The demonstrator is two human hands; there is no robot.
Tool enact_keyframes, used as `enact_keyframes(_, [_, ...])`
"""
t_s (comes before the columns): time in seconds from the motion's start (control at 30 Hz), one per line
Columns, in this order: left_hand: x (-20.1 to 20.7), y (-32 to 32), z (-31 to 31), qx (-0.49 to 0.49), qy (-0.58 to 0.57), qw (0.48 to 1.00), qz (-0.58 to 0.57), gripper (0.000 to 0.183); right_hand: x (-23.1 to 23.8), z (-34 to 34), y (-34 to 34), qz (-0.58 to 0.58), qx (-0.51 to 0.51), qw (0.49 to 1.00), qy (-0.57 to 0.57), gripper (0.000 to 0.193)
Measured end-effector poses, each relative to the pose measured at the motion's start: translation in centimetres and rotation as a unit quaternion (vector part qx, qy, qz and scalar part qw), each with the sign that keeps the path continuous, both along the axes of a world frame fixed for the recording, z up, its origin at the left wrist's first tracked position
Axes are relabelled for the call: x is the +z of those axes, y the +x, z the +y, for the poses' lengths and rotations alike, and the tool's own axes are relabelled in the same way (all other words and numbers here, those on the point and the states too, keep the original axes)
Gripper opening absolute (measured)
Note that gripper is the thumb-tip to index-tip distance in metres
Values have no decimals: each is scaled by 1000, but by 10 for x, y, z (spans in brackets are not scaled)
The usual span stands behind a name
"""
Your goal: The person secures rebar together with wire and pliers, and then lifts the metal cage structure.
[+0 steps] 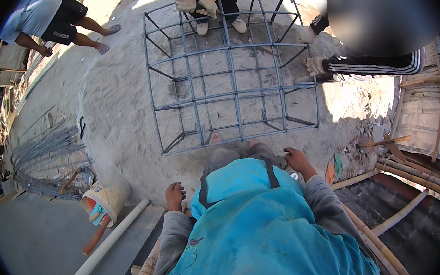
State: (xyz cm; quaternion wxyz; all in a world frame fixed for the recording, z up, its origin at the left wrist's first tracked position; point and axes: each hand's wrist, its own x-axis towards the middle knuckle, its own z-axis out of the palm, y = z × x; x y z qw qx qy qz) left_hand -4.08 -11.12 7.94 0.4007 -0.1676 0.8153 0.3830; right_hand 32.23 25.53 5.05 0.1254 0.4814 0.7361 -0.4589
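Note:
My left hand hangs beside my left thigh, fingers loosely bent and nothing in it. On the other side, my right hand is held by my right hip, its fingers apart and likewise bare. In front of my feet stands a box-shaped rebar cage of tied steel bars; neither of my hands touches it. At its far side a person's gloved hands are close together at the top bar, partly hiding what they grip. Another person's gloved hand is at the cage's right side.
A third person in sandals stands far left. Left lie thin steel rods, a white bucket with a wooden handle sticking out, and a pale pipe. Right are slippers and bamboo poles.

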Motion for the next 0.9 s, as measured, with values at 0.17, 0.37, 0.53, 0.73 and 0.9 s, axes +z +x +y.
enact_keyframes(0.17, [-3,-26,-8,-29,-5,1000,-3,27,9,-19,-17,-20,-22,999,-32,41])
enact_keyframes(0.37, [-6,-53,-12,-63,-40,997,-30,28,-9,-52,-18,-25,-49,997,-45,43])
enact_keyframes(0.53, [-5,-76,-4,-89,-39,995,-15,29,-5,-72,-29,-25,-62,997,-23,38])
enact_keyframes(0.73, [-4,-83,13,-89,-36,995,3,28,-18,-66,-32,-2,-65,997,-28,40])
enact_keyframes(0.9, [-2,-63,23,-80,-41,996,4,29,-32,-36,-31,-1,-58,997,-41,40])
